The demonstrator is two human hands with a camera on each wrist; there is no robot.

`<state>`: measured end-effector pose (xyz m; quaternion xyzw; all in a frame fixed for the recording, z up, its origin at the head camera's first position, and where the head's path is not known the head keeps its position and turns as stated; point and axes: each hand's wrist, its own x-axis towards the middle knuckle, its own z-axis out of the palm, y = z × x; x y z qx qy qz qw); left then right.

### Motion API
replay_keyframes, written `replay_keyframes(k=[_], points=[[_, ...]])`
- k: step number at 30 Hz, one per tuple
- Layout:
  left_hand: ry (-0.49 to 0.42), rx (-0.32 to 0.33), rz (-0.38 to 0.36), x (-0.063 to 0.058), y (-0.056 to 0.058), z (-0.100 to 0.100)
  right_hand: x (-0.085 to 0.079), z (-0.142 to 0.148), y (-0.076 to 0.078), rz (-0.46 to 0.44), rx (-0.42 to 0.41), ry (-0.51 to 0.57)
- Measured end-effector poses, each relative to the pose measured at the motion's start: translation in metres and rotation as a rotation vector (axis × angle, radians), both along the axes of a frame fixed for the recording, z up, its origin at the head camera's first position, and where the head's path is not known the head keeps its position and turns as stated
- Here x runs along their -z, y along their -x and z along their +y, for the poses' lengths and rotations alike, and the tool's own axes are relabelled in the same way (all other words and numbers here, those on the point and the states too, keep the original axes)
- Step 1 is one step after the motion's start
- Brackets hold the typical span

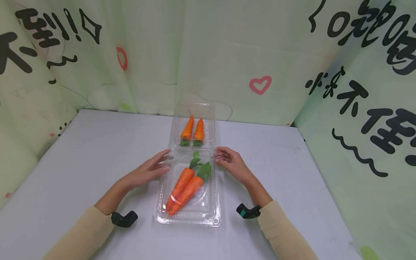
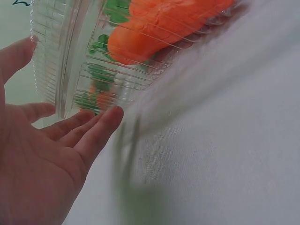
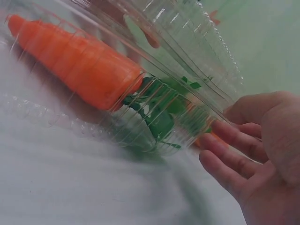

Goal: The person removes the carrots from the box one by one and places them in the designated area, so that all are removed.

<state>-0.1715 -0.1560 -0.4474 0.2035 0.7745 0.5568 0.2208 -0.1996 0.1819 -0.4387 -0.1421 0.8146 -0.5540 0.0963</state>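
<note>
A clear plastic hinged box (image 1: 209,213) lies spread on the table, its lid (image 1: 211,108) at the far side. In the near half, two orange carrots (image 1: 186,191) with green tops lie side by side, a pale band around them. Two smaller carrots (image 1: 199,130) show within the lid's outline, green ends toward me. At the box's left edge near the hinge, my left hand (image 1: 151,168) touches the plastic, fingers extended and thumb apart. My right hand (image 1: 232,162) is at the opposite edge; its thumb and loosely bent fingers (image 3: 222,164) meet the rim and side wall.
A white table (image 1: 276,180) carries the box. Pale green curtains (image 1: 214,54) with black lettering and pink hearts enclose its back and sides. Each wrist wears a black camera mount (image 1: 125,219).
</note>
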Motion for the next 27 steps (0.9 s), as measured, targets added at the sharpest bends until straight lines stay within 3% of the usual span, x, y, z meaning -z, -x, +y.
replay_keyframes(k=[17,27], points=[[-0.017,0.005,-0.059,-0.001,-0.002,0.002,0.0,-0.006,0.004,-0.06,0.031,0.032],[-0.039,0.017,-0.058,-0.002,-0.002,0.001,-0.004,-0.011,0.003,-0.065,0.102,0.041]])
